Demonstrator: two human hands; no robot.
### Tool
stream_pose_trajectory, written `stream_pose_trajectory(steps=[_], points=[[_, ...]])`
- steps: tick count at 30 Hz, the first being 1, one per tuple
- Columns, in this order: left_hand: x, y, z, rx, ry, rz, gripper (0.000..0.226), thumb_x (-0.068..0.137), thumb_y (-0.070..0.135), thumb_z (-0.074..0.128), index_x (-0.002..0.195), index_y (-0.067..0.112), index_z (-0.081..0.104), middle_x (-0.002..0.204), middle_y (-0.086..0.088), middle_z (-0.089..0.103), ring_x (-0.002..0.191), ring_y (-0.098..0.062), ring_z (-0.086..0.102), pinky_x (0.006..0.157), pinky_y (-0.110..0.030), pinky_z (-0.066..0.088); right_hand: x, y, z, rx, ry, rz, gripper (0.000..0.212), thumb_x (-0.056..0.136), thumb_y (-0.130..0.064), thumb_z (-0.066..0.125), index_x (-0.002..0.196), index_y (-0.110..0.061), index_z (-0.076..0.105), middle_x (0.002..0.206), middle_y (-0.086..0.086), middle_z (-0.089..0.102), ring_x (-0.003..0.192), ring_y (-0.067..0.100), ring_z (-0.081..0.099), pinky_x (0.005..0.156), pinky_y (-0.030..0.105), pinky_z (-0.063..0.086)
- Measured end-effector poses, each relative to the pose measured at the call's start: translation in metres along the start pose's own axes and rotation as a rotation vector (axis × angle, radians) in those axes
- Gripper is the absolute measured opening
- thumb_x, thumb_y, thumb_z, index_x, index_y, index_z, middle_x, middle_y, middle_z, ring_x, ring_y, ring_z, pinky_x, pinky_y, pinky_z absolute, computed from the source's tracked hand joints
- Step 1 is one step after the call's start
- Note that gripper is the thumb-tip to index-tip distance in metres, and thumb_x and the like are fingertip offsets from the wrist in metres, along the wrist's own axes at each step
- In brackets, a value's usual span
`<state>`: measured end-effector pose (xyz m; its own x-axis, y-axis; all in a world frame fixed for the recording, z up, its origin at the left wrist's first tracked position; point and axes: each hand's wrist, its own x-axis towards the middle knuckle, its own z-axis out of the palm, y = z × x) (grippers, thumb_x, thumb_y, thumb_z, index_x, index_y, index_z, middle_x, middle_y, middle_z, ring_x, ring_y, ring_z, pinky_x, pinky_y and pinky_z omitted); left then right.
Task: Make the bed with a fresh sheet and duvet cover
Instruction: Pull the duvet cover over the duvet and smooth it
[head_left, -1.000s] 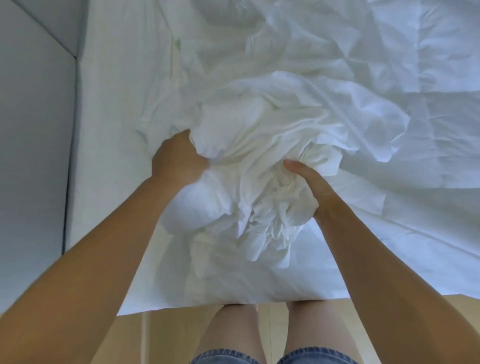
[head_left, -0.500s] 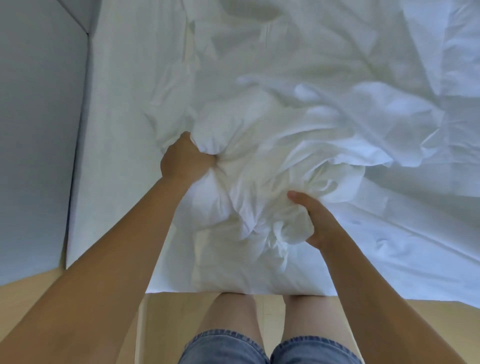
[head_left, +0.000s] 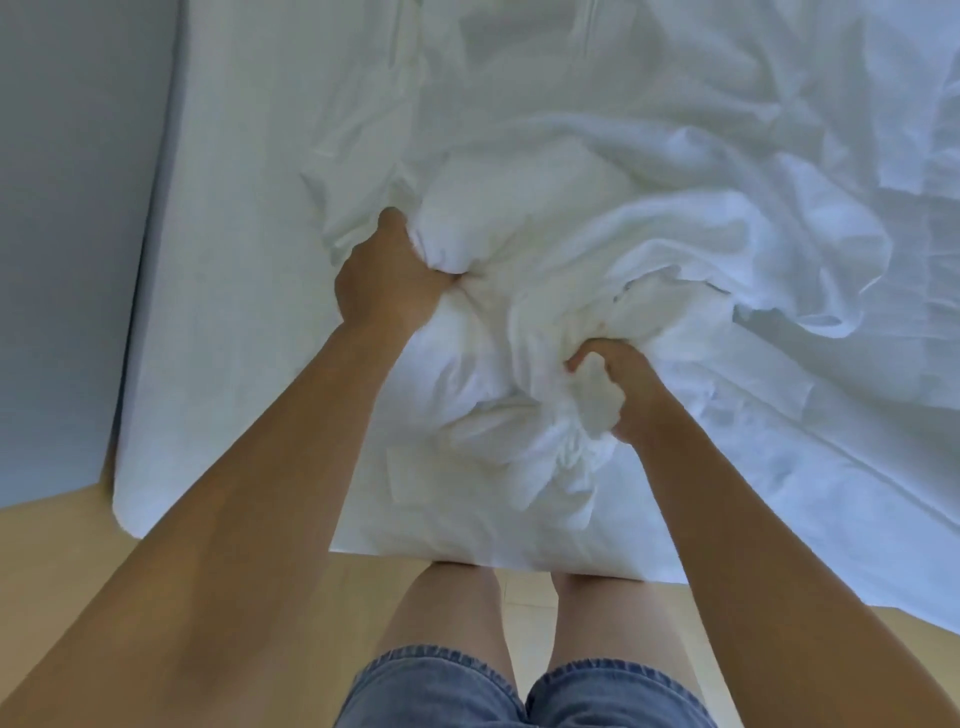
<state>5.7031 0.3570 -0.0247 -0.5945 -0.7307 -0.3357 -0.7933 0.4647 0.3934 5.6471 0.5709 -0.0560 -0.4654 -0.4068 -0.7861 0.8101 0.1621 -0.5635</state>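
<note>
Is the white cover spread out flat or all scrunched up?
Scrunched up. The white cover is bunched in deep folds, gripped by the left hand and right hand.

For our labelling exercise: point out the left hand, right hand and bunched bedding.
left hand (head_left: 387, 280): head view, back of the hand.
right hand (head_left: 636, 379): head view, back of the hand.
bunched bedding (head_left: 545, 208): head view, puffy upper fold.

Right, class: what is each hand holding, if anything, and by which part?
Both grip the bunched bedding. The left hand clutches a fold at its left side; the right hand a wad at its near right.
</note>
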Motion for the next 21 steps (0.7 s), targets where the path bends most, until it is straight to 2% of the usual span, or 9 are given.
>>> stream_pose_trajectory(steps=[1, 4, 6, 8, 11, 14, 16, 18, 21], points=[[0.004, -0.008, -0.005, 0.03, 0.032, 0.009, 0.059, 0.072, 0.054, 0.071, 0.105, 0.012, 0.046, 0.096, -0.009, 0.061, 0.092, -0.03, 0.059, 0.073, -0.035, 0.043, -0.001, -0.005, -0.015, 0.075, -0.052, -0.038, 0.009, 0.062, -0.013, 0.072, 0.071, -0.013, 0.071, 0.068, 0.0, 0.068, 0.071, 0.02, 0.064, 0.059, 0.022, 0.054], [0.015, -0.017, -0.006, 0.054, 0.057, 0.043, 0.064, 0.074, 0.054, 0.069, 0.113, 0.009, 0.047, 0.106, -0.014, 0.063, 0.1, -0.034, 0.06, 0.079, -0.039, 0.046, -0.004, -0.011, -0.033, 0.14, -0.228, -0.047, 0.066, 0.036, -0.025, 0.085, 0.099, -0.014, 0.071, 0.099, 0.004, 0.071, 0.093, 0.021, 0.067, 0.079, 0.037, 0.056], [0.015, -0.012, -0.004, 0.022, 0.057, 0.039, 0.07, 0.073, 0.05, 0.072, 0.123, 0.01, 0.043, 0.115, -0.013, 0.058, 0.107, -0.034, 0.056, 0.082, -0.04, 0.043, -0.002, -0.007, -0.03, 0.19, -0.167, -0.008, 0.051, 0.035, -0.019, 0.085, 0.084, -0.008, 0.074, 0.089, 0.009, 0.071, 0.087, 0.029, 0.067, 0.074, 0.037, 0.057], [0.0, -0.013, -0.001, -0.016, 0.146, 0.041, 0.079, 0.075, 0.039, 0.074, 0.137, 0.013, 0.035, 0.128, -0.013, 0.047, 0.119, -0.032, 0.044, 0.093, -0.041, 0.038, -0.007, -0.006, -0.02, 0.195, -0.019, 0.022, 0.009, 0.06, -0.011, 0.073, 0.065, -0.008, 0.066, 0.064, 0.006, 0.064, 0.072, 0.025, 0.06, 0.064, 0.025, 0.053], [-0.065, -0.023, 0.024, -0.369, 0.319, 0.2, 0.056, 0.074, 0.03, 0.066, 0.122, 0.004, 0.051, 0.115, -0.01, 0.053, 0.108, -0.021, 0.046, 0.093, -0.032, 0.036, -0.009, 0.0, -0.016, 0.27, 0.017, -0.011, 0.02, 0.075, -0.007, 0.06, 0.056, -0.009, 0.06, 0.05, 0.0, 0.055, 0.049, 0.014, 0.058, 0.055, 0.02, 0.05], [-0.124, -0.019, 0.057, -1.09, -0.017, -0.43, 0.025, 0.078, 0.037, 0.069, 0.083, 0.013, 0.061, 0.081, -0.001, 0.062, 0.074, -0.012, 0.06, 0.074, -0.032, 0.049, -0.013, 0.0, -0.013, 0.363, 0.009, 0.014, 0.05, 0.091, -0.001, 0.033, 0.057, -0.009, 0.069, 0.06, 0.003, 0.061, 0.057, 0.016, 0.062, 0.058, 0.02, 0.053], [-0.121, -0.017, 0.071, -1.281, -0.277, -0.755, 0.045, 0.075, 0.051, 0.071, 0.093, 0.011, 0.064, 0.092, -0.008, 0.069, 0.082, -0.017, 0.067, 0.073, -0.034, 0.056, -0.016, -0.003, -0.01, 0.301, 0.019, 0.06, 0.051, 0.092, -0.002, 0.034, 0.06, -0.011, 0.072, 0.067, 0.003, 0.064, 0.064, 0.016, 0.063, 0.067, 0.024, 0.053], [-0.096, -0.01, 0.064, -1.436, -0.41, -0.858, 0.077, 0.061, 0.062, 0.074, 0.119, 0.014, 0.059, 0.112, -0.009, 0.067, 0.097, -0.022, 0.067, 0.074, -0.036, 0.057, -0.018, -0.007, -0.007, 0.241, 0.041, 0.06, 0.045, 0.093, -0.002, 0.039, 0.064, -0.011, 0.072, 0.072, 0.003, 0.063, 0.07, 0.017, 0.061, 0.074, 0.029, 0.049], [-0.058, -0.001, 0.054, -1.473, -0.415, -0.885, 0.063, 0.072, 0.05, 0.074, 0.124, 0.018, 0.061, 0.113, -0.003, 0.069, 0.1, -0.022, 0.066, 0.077, -0.034, 0.055, -0.022, -0.014, -0.005, -0.008, 0.0, 0.047, 0.01, 0.086, -0.01, 0.058, 0.082, -0.012, 0.067, 0.07, -0.001, 0.069, 0.073, 0.015, 0.064, 0.069, 0.026, 0.052]])
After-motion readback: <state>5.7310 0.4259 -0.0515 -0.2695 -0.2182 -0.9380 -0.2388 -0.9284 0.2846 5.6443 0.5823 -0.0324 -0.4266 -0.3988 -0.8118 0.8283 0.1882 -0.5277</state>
